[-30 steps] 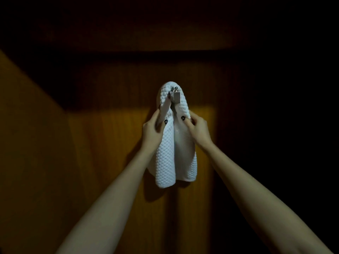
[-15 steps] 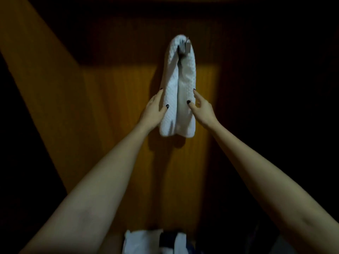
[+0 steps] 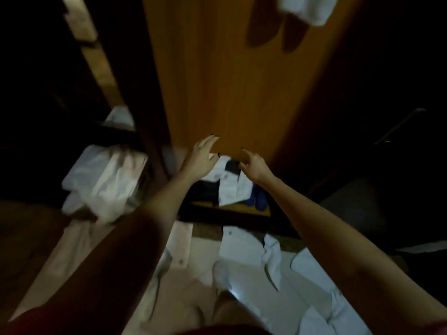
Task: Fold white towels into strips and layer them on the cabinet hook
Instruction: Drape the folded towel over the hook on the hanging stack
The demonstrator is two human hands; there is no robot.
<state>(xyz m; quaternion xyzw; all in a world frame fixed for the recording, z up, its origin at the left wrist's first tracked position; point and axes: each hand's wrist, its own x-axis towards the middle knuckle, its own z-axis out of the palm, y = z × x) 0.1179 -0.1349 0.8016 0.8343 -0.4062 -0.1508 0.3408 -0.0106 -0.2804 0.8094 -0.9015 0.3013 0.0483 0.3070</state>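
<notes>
Hands empty: left hand (image 3: pixel 202 157) and right hand (image 3: pixel 254 165) spread open; next towel (image 3: pixel 244 245) at lower centre best lifted by corners.

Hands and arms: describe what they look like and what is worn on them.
Both forearms are bare, with no sleeves, watch or bracelets visible. The left hand has dark-painted fingernails. The right hand is too blurred to make out its nails. No rings are discernible.

Blue shoes (image 3: pixel 257 200) (dim), rumpled bedding (image 3: pixel 101 180)

One white towel (image 3: pixel 307 8) hangs on the wooden cabinet panel (image 3: pixel 229 81); two empty hands below; two blue shoes (image 3: pixel 256 200) beneath.
</notes>
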